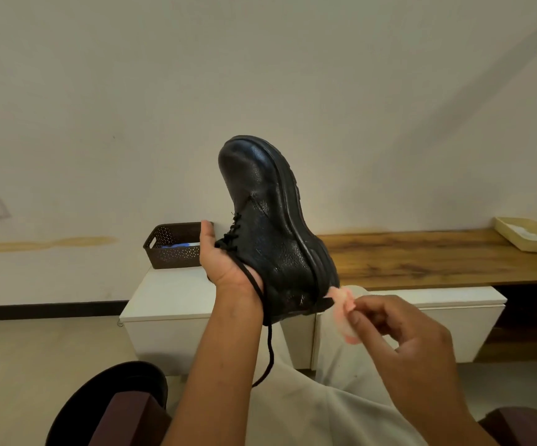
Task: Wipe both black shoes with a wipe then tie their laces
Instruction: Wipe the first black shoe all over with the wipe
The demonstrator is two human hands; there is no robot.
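the left hand (225, 265) holds a black shoe (270, 226) up by its laced opening, toe pointing up, one lace (268, 342) hanging loose over the wrist. the right hand (402, 333) pinches a pale pink wipe (344, 312) against the shoe's heel. behind stand a brown perforated basket (172, 249) on a white cabinet (164, 304) and a cream tray (531, 235) on the wooden tabletop (437, 255).

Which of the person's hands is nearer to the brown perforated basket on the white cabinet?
Left. The left hand grips the black shoe right beside the basket, its fingers overlapping the basket's edge in view. The right hand, pinching the pink wipe, sits far off to the basket's right.
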